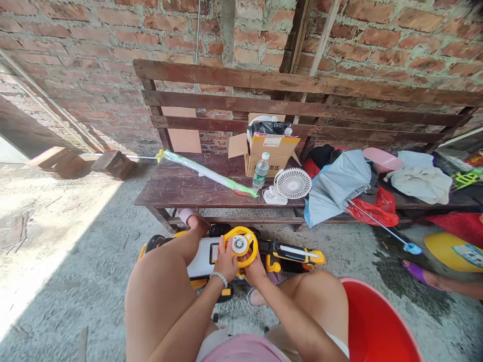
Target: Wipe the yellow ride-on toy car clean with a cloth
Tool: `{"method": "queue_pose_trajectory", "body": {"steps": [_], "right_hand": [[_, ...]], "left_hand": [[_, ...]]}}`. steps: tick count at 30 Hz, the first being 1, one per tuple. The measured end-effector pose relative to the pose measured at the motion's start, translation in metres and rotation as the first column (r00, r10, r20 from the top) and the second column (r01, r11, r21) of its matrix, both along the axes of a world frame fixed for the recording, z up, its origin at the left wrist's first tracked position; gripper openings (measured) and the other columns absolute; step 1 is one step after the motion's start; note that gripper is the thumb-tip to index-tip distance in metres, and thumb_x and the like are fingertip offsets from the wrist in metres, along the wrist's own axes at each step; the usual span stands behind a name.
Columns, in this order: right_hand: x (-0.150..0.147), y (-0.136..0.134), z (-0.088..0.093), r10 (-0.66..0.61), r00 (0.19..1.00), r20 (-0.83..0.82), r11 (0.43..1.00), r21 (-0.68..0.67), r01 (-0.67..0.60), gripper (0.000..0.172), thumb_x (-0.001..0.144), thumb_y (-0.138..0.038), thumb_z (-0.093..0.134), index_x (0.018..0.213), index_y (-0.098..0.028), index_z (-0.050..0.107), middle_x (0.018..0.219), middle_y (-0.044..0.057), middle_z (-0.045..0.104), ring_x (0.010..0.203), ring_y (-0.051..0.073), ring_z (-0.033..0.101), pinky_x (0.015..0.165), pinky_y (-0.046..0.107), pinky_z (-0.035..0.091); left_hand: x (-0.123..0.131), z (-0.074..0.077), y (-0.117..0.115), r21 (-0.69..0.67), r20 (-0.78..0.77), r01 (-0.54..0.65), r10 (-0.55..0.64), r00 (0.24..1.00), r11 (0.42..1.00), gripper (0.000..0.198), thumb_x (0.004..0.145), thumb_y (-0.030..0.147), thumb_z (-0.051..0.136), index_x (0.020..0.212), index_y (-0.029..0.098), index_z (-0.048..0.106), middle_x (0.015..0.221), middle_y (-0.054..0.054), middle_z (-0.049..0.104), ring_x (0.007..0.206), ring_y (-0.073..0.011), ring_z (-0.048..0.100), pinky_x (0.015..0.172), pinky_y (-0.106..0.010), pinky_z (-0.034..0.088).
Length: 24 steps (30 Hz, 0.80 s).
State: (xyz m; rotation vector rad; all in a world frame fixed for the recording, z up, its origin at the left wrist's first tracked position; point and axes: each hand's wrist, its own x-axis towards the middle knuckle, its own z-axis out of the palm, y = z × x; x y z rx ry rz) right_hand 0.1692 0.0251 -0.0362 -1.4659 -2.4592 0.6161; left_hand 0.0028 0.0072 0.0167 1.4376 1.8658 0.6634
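Note:
A yellow toy steering wheel (240, 244) with a white hub sits on a yellow, white and black ride-on toy (198, 256) between my knees. My left hand (225, 262), with a pale bead bracelet at the wrist, is closed on the wheel's left side, its fingers lying up over the rim. At the lower right of the wheel is my right hand (255, 271), closed about the rim, with its fingers partly hidden underneath. To the right, a black and yellow arm (294, 251) of the toy points away from the wheel.
Along the brick wall stands a wooden bench (181, 183) bearing a cardboard box (269, 156), water bottle (260, 171), white fan (292, 183), wrapped stick (207, 173) and folded umbrella (335, 181). A red tub (377, 322) is beside my right leg. Another person's foot (422, 276) shows at right.

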Motion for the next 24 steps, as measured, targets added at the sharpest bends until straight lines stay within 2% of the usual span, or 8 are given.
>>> {"method": "queue_pose_trajectory", "body": {"steps": [4, 8, 10, 13, 17, 20, 24], "right_hand": [[-0.004, -0.030, -0.011, 0.146, 0.980, 0.136, 0.989, -0.057, -0.139, 0.075, 0.088, -0.005, 0.055, 0.161, -0.026, 0.056, 0.161, 0.010, 0.062, 0.157, 0.029, 0.047, 0.135, 0.053, 0.027], [-0.017, -0.067, -0.021, 0.252, 0.958, 0.139, 0.966, -0.088, -0.242, 0.064, 0.096, -0.009, 0.055, 0.158, -0.021, 0.058, 0.159, 0.014, 0.063, 0.152, 0.030, 0.054, 0.132, 0.052, 0.035], [-0.030, -0.074, -0.023, 0.272, 0.954, 0.127, 0.961, -0.084, -0.263, 0.063, 0.098, -0.009, 0.053, 0.159, -0.022, 0.057, 0.160, 0.013, 0.063, 0.149, 0.028, 0.056, 0.130, 0.049, 0.040], [-0.052, -0.062, -0.018, 0.263, 0.959, 0.108, 0.963, -0.090, -0.254, 0.060, 0.098, -0.009, 0.053, 0.154, -0.024, 0.063, 0.152, 0.012, 0.070, 0.146, 0.030, 0.059, 0.125, 0.049, 0.045], [-0.068, -0.031, -0.005, 0.120, 0.985, 0.121, 0.988, -0.113, -0.107, 0.062, 0.089, -0.007, 0.060, 0.148, -0.025, 0.071, 0.147, 0.013, 0.073, 0.148, 0.040, 0.055, 0.124, 0.057, 0.043], [-0.061, -0.023, -0.002, 0.100, 0.988, 0.115, 0.989, -0.121, -0.086, 0.073, 0.087, -0.008, 0.061, 0.157, -0.028, 0.063, 0.153, 0.012, 0.069, 0.150, 0.042, 0.052, 0.122, 0.061, 0.043], [-0.032, -0.038, -0.011, 0.051, 0.984, 0.173, 0.994, -0.102, -0.034, 0.074, 0.091, -0.010, 0.054, 0.164, -0.024, 0.054, 0.151, 0.017, 0.069, 0.146, 0.041, 0.056, 0.116, 0.064, 0.047]], "left_hand": [[-0.001, 0.000, 0.001, -0.004, -0.022, 0.003, -0.003, 1.000, 1.000, 0.081, 0.089, 0.017, 0.058, 0.168, 0.012, 0.041, 0.186, -0.022, 0.005, 0.165, -0.0418, 0.034, 0.133, -0.056, 0.035], [-0.002, -0.003, 0.001, 0.013, -0.014, 0.007, -0.007, 1.000, 1.000, 0.080, 0.089, 0.019, 0.060, 0.167, 0.014, 0.043, 0.185, -0.020, 0.012, 0.166, -0.0403, 0.032, 0.134, -0.056, 0.035], [-0.002, -0.003, 0.002, 0.011, -0.022, 0.013, -0.013, 1.000, 1.000, 0.079, 0.089, 0.019, 0.060, 0.166, 0.014, 0.043, 0.185, -0.021, 0.013, 0.167, -0.0398, 0.031, 0.134, -0.055, 0.035], [-0.003, -0.001, 0.002, -0.001, -0.048, 0.018, -0.018, 0.999, 1.000, 0.080, 0.090, 0.019, 0.059, 0.168, 0.013, 0.041, 0.185, -0.022, 0.010, 0.165, -0.0412, 0.035, 0.133, -0.056, 0.036], [-0.002, 0.001, 0.002, -0.014, -0.055, 0.021, -0.022, 0.998, 1.000, 0.082, 0.089, 0.020, 0.061, 0.169, 0.016, 0.041, 0.185, -0.021, 0.012, 0.161, -0.0419, 0.042, 0.131, -0.057, 0.039], [-0.001, 0.001, 0.001, -0.015, -0.043, 0.018, -0.019, 0.999, 1.000, 0.082, 0.089, 0.019, 0.061, 0.168, 0.016, 0.042, 0.185, -0.019, 0.013, 0.162, -0.0411, 0.040, 0.130, -0.056, 0.041], [0.000, 0.001, 0.000, -0.011, -0.039, 0.004, -0.004, 0.999, 1.000, 0.080, 0.090, 0.019, 0.060, 0.168, 0.016, 0.042, 0.185, -0.019, 0.012, 0.163, -0.0404, 0.038, 0.131, -0.054, 0.041]]}}
